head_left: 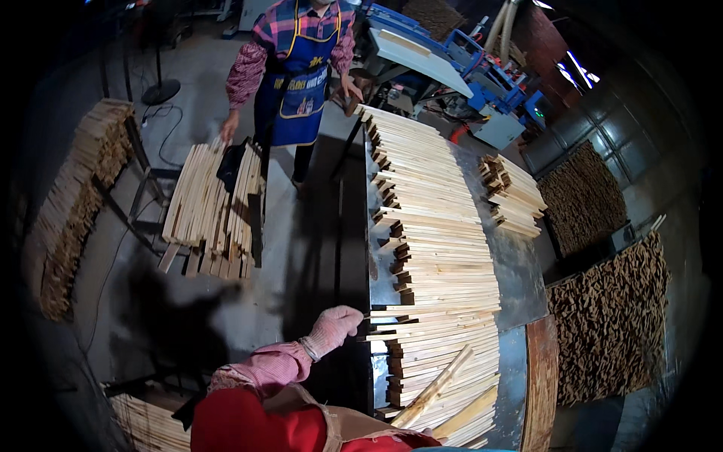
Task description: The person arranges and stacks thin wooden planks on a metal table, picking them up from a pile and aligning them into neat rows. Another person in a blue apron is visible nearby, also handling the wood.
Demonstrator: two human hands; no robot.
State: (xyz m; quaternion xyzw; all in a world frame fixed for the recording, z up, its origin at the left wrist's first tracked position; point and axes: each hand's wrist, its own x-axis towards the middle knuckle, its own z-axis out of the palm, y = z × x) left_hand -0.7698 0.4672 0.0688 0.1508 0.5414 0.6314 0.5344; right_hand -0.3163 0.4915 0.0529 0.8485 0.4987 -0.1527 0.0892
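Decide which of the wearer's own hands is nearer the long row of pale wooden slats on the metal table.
Left. The gloved left hand touches the near end of the slat row at its left edge; the right hand is out of view.

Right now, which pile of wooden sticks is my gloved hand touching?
The long row of pale sticks laid across the metal table. Your left hand is at its near end; the small pile farther right and the rack pile lie apart.

Pale yellow-cream wooden slats on a dark grey counter; pink knitted glove on left hand; co-worker's blue apron, pink-and-blue plaid shirt.
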